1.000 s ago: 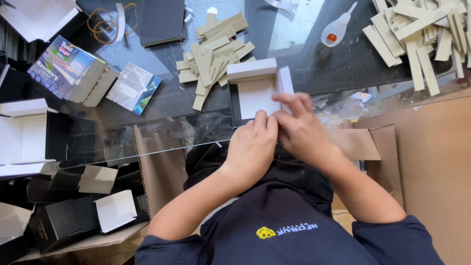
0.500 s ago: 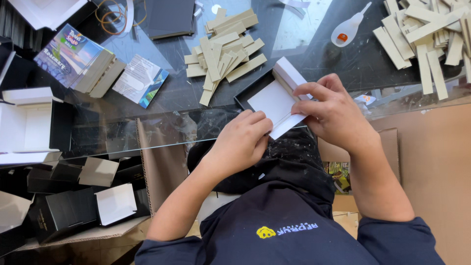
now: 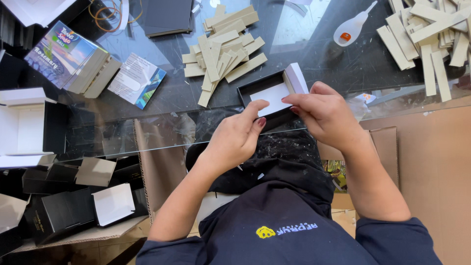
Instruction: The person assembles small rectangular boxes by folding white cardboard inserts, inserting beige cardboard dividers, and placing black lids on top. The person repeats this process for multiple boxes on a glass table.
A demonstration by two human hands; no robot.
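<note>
Black box point(image 3: 267, 95) with white lining, tilted, at the near edge of the glass surface point(image 3: 319, 54), clamped between both hands. Left hand point(image 3: 235, 137) pinches its near side, thumb on the white inside. Right hand point(image 3: 326, 115) grips the right end, fingers on the white flap point(image 3: 296, 77). Pile of tan card strips point(image 3: 223, 49) just beyond the box, second pile point(image 3: 431, 34) far right. Glue bottle point(image 3: 351, 27) between the piles. Black-and-white boxes point(image 3: 64, 206) lower left.

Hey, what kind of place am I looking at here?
Likely a small workshop for assembling boxes by hand. Both hands, left hand and right hand, hold a black box; piles of card strips, a glue bottle and more black boxes surround the glass table.
</note>
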